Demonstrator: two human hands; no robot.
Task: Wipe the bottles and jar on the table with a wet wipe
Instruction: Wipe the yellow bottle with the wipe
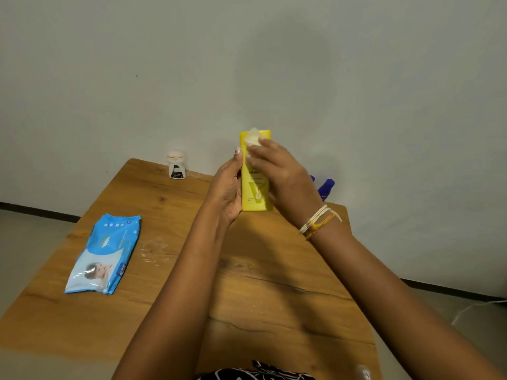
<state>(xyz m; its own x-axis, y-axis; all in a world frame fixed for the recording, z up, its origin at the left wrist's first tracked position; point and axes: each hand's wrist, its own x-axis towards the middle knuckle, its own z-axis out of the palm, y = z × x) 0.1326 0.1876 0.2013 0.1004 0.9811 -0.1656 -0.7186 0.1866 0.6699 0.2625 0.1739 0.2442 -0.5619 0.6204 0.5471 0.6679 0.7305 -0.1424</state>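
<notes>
A yellow bottle (255,185) is held upright above the wooden table (170,270), approx. centre of view. It is gripped by the left hand (229,187) from the 9 o'clock side, fingers wrapped behind it, thumb tip seen at its edge. A wet wipe (253,139) is pressed vs. the bottle's upper front by the right hand (279,176), fingers curled over the wipe. A thread bracelet (319,220) is worn on the right wrist. A jar (177,164) w/ a white lid is stood at 11 o'clock, near the table's far edge. Blue bottles (326,187) are partly hidden behind the right hand, at 2 o'clock. A blue wipes pack (105,252) is laid flat at 8 o'clock.
</notes>
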